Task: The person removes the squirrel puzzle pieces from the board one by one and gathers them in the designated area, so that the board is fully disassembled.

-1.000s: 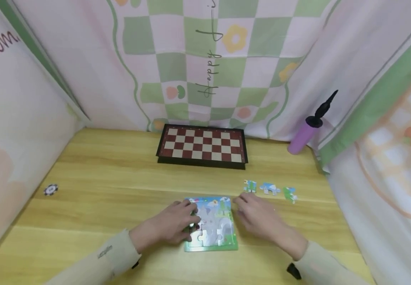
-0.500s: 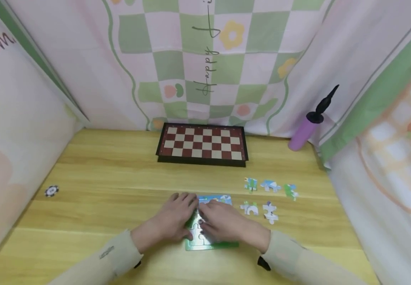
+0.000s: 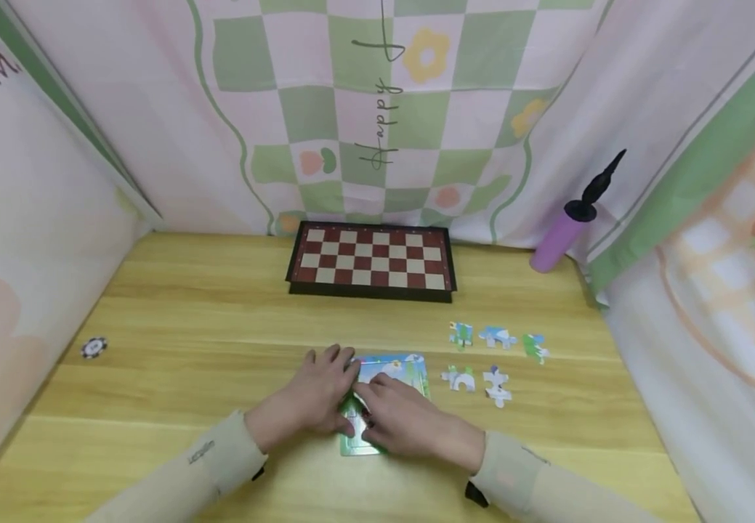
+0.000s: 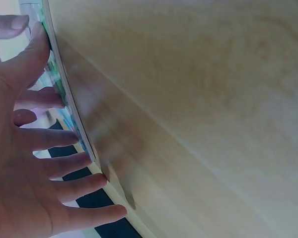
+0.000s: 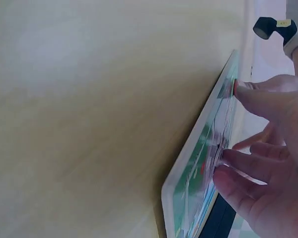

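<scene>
A small jigsaw puzzle [image 3: 400, 367] with a green and blue picture lies in its shallow tray near the front of the table. My left hand [image 3: 315, 392] rests along the tray's left edge, fingers straight and spread, thumb on the border. My right hand [image 3: 403, 418] reaches across the puzzle from the right. In the right wrist view, its thumb [image 5: 258, 96] and fingertips [image 5: 228, 166] touch the puzzle's surface, set well apart. The two hands nearly meet over the left side and cover much of the picture. Several loose puzzle pieces [image 3: 497, 337] lie to the right.
Behind the puzzle sits a folding red and white chessboard [image 3: 372, 259] with a black frame. A purple hand pump [image 3: 556, 243] stands at the back right by the curtain. At the far left lies a black and white poker chip [image 3: 94, 348].
My right hand has moved left from beside the loose pieces onto the puzzle. Two more loose pieces now show where it was. My left hand stays at the tray's left edge.
</scene>
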`<act>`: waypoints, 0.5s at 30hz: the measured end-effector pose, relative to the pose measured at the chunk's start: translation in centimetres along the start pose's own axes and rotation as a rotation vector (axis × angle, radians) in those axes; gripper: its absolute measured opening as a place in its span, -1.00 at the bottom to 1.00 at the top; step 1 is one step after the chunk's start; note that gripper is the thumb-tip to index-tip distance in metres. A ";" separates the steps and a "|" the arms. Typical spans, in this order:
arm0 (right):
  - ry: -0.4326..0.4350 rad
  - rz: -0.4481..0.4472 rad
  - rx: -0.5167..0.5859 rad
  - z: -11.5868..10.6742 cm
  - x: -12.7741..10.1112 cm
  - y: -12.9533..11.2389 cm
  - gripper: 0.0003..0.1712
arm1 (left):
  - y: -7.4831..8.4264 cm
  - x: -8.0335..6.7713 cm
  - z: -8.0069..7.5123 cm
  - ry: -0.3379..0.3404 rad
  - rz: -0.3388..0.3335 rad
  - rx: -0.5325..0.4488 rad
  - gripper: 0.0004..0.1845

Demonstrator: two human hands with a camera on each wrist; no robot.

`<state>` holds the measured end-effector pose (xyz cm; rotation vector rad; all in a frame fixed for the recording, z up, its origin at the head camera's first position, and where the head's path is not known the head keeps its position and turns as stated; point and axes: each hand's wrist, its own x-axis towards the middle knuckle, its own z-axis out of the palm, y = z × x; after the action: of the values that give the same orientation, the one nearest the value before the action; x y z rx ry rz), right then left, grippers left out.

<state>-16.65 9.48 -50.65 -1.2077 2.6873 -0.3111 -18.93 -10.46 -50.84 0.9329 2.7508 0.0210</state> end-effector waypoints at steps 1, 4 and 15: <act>0.007 0.003 0.004 0.0 0.0 0.0 -0.30 | 0.0 0.0 0.0 0.000 0.001 -0.006 0.23; 0.021 0.015 0.021 0.1 0.1 0.0 -0.30 | -0.2 0.1 0.0 0.000 -0.003 -0.028 0.23; 0.049 0.004 0.058 0.3 0.7 0.1 -0.21 | -0.3 -0.2 0.0 -0.006 -0.010 -0.065 0.23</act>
<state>-17.07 8.99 -51.02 -1.1936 2.7015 -0.4197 -18.98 -10.83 -50.79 0.9001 2.7319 0.1056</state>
